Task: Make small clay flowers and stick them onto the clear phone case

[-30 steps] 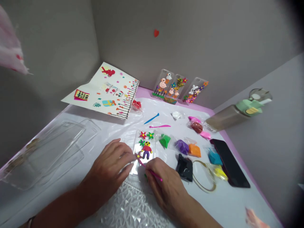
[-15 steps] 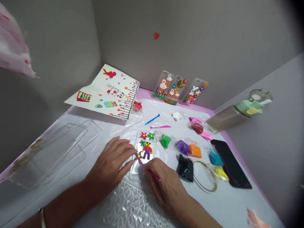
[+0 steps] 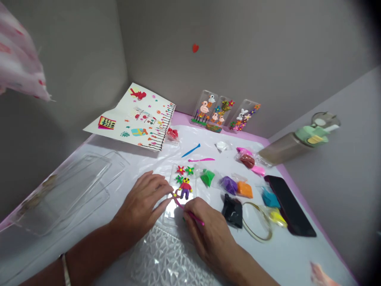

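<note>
In the head view, my right hand [image 3: 210, 232] grips a pink clay modelling tool [image 3: 196, 219] like a pen. Its tip points at a small brownish-pink clay flower [image 3: 175, 195] with a yellow centre. This flower lies on a clear phone case [image 3: 170, 217], beside a clay figure [image 3: 185, 188] in a red top and purple trousers. One red clay flower [image 3: 180, 170] and two green ones sit at the case's far end. My left hand [image 3: 143, 200] rests with fingers stretched out, its fingertips at the flower and the case's left edge.
Bagged clay lumps, among them green [image 3: 207, 178], purple [image 3: 229, 185] and black [image 3: 232, 211], lie to the right near a phone [image 3: 290, 206] and a bottle [image 3: 282, 149]. Clear cases [image 3: 65, 190] lie left. A decorated card [image 3: 131, 119] and three decorated cases [image 3: 204, 109] stand behind.
The view has shifted slightly. Both hands stay almost in place, and the pink tool's tip remains at the brownish-pink flower.
</note>
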Tool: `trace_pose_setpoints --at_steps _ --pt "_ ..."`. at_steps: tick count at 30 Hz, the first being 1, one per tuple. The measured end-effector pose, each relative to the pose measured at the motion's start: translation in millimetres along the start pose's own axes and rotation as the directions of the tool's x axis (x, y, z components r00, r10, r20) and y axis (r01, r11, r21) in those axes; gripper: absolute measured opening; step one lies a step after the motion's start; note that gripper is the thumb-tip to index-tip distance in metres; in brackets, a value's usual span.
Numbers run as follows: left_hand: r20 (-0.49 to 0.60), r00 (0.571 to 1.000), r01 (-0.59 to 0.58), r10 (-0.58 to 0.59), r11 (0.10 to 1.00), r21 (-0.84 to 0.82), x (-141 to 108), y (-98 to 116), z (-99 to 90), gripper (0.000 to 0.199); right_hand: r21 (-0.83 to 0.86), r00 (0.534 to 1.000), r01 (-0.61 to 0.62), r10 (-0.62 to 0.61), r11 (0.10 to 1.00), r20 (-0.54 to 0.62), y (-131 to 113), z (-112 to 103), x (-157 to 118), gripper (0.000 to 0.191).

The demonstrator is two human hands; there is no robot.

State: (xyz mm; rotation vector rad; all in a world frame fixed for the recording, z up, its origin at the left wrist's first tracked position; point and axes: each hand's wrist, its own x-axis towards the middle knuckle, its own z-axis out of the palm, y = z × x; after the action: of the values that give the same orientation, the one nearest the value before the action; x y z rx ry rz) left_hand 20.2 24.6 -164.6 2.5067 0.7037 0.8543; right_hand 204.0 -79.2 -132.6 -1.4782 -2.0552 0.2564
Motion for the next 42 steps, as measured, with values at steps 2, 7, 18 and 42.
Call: trace_pose_setpoints --at_steps 2,7,18,42 --pt "-0.001 1.0 0.001 -0.001 1.0 -0.003 0 0 0.0 0.017 0.005 1.0 0.003 -0.002 1.0 -0.01 0 0 0 0.013" --pt "0.006 1.0 0.023 -0.023 1.0 -0.02 -1 1 0.4 0.016 0.089 0.998 -0.059 0.06 0.994 -0.012 1 -1 0 0.013" --pt "0.001 1.0 0.002 -0.002 1.0 -0.006 -1 0 0.6 0.016 0.1 0.975 -0.15 0.164 0.984 -0.153 7 2 4 0.01" --pt "0.005 1.0 0.001 -0.001 1.0 -0.015 -1 2 0.0 0.016 -0.005 0.996 -0.03 0.03 1.0 -0.083 8 12 4 0.015"
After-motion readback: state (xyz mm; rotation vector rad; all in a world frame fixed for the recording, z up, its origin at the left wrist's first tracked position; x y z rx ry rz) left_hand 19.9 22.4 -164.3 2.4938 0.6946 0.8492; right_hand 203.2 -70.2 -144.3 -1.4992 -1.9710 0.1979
